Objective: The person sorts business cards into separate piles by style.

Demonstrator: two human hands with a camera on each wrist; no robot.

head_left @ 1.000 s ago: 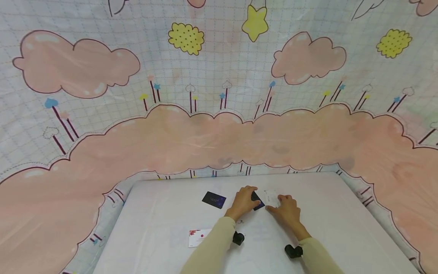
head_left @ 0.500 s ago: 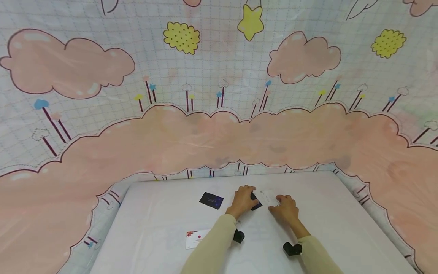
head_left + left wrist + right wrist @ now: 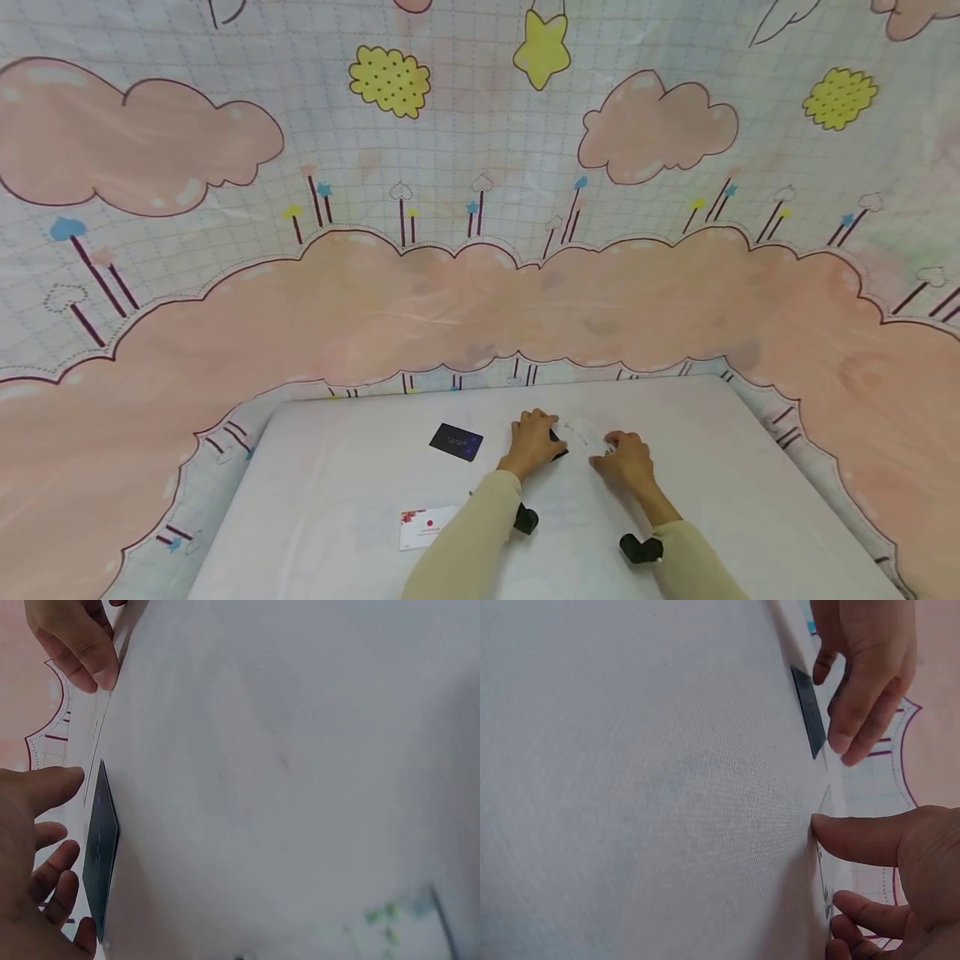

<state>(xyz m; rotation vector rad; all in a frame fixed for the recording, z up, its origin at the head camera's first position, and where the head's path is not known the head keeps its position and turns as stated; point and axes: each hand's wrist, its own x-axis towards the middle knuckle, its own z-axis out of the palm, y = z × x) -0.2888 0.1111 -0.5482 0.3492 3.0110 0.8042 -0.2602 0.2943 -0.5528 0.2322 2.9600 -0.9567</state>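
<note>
My left hand (image 3: 531,442) arches over a dark card (image 3: 101,855) on the white table; its little finger overlaps the card's lower end in the left wrist view, and the thumb stands apart from it. My right hand (image 3: 628,462) holds a pale card with fine dark marks (image 3: 577,432), thumb and fingers at its edge, beside the dark card. In the right wrist view the pale card (image 3: 823,862) shows as a thin sliver between thumb and fingers. The palm and knuckles hide much of the dark card in the head view.
Another dark card (image 3: 456,442) lies left of my left hand. A white card with red print (image 3: 427,528) is partly covered by the left sleeve (image 3: 468,533). A green-printed card (image 3: 394,922) lies at the left wrist view's lower edge. A patterned cloth (image 3: 450,308) hangs behind.
The head view has turned slightly right. My left hand covers more of the dark card. The pale card's marks now slant differently, and the right hand sits farther toward its right end.
</note>
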